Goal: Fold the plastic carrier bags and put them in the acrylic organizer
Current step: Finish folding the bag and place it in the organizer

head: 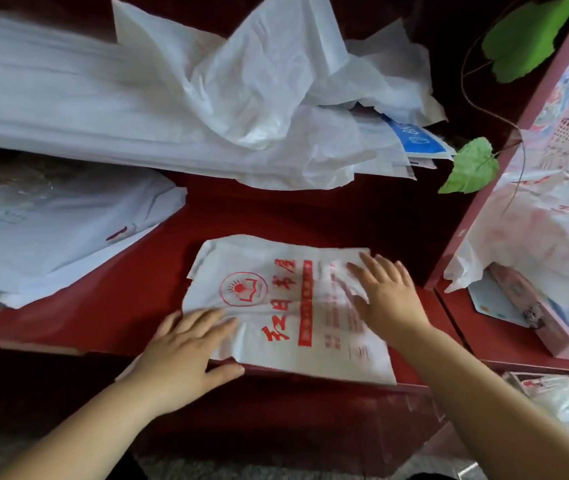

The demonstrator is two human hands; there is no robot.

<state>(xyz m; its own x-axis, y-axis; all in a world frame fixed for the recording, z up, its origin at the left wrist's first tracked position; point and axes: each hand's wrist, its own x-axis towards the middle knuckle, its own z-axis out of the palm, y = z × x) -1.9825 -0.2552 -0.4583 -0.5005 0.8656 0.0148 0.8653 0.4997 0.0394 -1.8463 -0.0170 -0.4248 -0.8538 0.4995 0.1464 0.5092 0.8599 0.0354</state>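
Observation:
A white plastic carrier bag (276,299) with red printed characters and a round red logo lies flat at the front edge of the dark red table (130,292). My left hand (189,348) presses flat on the bag's near left corner, its thumb along the table edge. My right hand (387,296) lies flat on the bag's right part, fingers straight and spread. A clear acrylic organizer (428,410) shows faintly below the table edge at the lower right; its contents are hard to make out.
A large heap of white plastic bags (207,109) covers the back of the table. More flat white bags (51,233) lie at the left. At the right are a red-framed shelf (477,202) with printed bags, a pink box (553,320) and green leaves (473,164).

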